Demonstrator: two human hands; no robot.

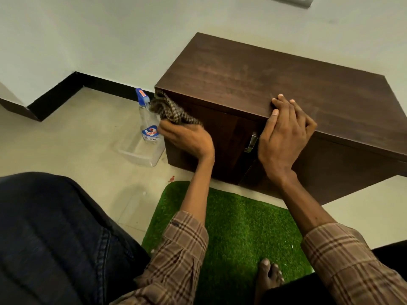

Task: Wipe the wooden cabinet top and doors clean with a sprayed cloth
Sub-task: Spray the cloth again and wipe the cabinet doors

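Progress: wiping looks to be underway on the front; the cloth sits at the upper left corner of the left door, so most of both doors seems left to do. Whether the top is already wiped cannot be told, though it looks bare and free of visible dust or streaks.
Cabinet (253, 73): low, box-shaped, dark brown wood grain with a smooth matte top; it stands against the pale wall on a tiled floor.
Doors (224, 137): two flat dark panels below the top edge, with a small shiny metal handle (251, 142) between the hands.
Mat (231, 221): bright green artificial grass, shaggy, lying on the floor in front of the cabinet.
Right hand (284, 137): empty, fingers together and curled over the front edge of the top, palm against the front, seemingly bracing.
Left hand (187, 138): closed on the lower part of the cloth, pressing it against the left door.
Cloth (171, 111): soft, crumpled, brown-and-cream check, bunched up to the cabinet's top left corner.
Spray bottle (148, 122): clear plastic, blue trigger head, blue and red label, upright on the floor just beside the cabinet's left side, standing in a shallow clear tray (138, 154).
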